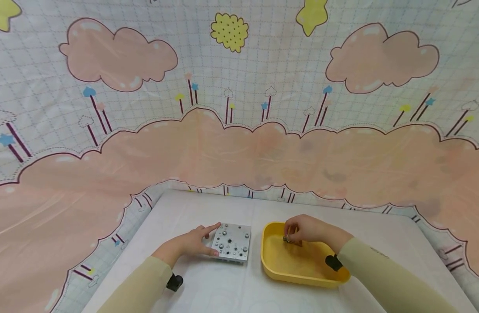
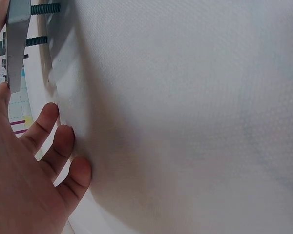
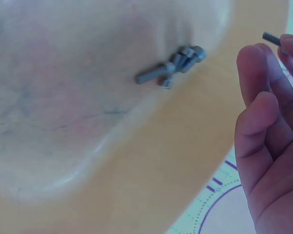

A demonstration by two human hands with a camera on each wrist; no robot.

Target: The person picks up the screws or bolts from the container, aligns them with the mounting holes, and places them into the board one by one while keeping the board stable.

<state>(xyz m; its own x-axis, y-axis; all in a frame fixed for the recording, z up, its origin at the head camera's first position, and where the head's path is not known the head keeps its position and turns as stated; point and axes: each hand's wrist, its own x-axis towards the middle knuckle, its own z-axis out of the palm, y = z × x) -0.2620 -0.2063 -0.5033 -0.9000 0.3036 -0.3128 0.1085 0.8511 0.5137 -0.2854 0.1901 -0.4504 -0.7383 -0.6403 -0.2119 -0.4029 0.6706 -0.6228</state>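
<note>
A square silver metal plate (image 1: 237, 241) lies on the table, with several bolts and holes on its top. Threaded bolt ends (image 2: 38, 41) stick out of its underside in the left wrist view. My left hand (image 1: 192, 241) holds the plate's left side between thumb and index finger, the other fingers loosely bent beside it. Over the yellow tray (image 1: 298, 279), my right hand (image 1: 303, 228) pinches a small bolt (image 3: 271, 38) between thumb and fingertips. Several more socket-head bolts (image 3: 154, 73) lie in the tray, grouped near its wall in the right wrist view.
The tray stands to the right of the plate, a short gap between them. A white cover (image 1: 208, 291) spreads over the table. Behind it hangs a patterned cloth (image 1: 239, 148) with clouds and stars.
</note>
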